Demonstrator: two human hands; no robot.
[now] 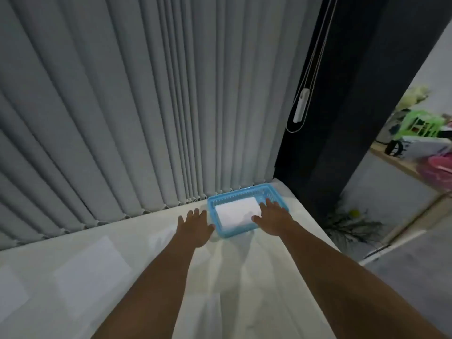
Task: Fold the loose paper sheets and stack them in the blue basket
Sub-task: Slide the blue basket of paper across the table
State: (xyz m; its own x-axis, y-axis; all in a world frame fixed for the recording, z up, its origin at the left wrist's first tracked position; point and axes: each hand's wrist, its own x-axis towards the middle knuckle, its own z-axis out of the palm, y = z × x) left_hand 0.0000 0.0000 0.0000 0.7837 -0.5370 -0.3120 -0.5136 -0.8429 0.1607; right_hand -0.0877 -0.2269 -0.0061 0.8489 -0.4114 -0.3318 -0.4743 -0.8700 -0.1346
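A blue basket [241, 193] stands at the far right corner of the white table, against the blinds. Folded white paper [234, 210] lies flat inside it. My right hand [272, 217] hovers over the basket's right side, fingers spread, thumb by the paper's near right corner, holding nothing. Just left of the basket, my left hand [195, 226] is spread flat with its thumb near the rim. A loose paper sheet [91, 275] lies on the table at the left, and another sheet [11, 292] shows at the left edge.
Grey vertical blinds [146, 106] close off the table's far side. A blind cord with a white pull [302, 105] hangs by a dark wall [342, 130]. The table's right edge drops to the floor. A shelf with coloured baskets [420, 133] stands at far right.
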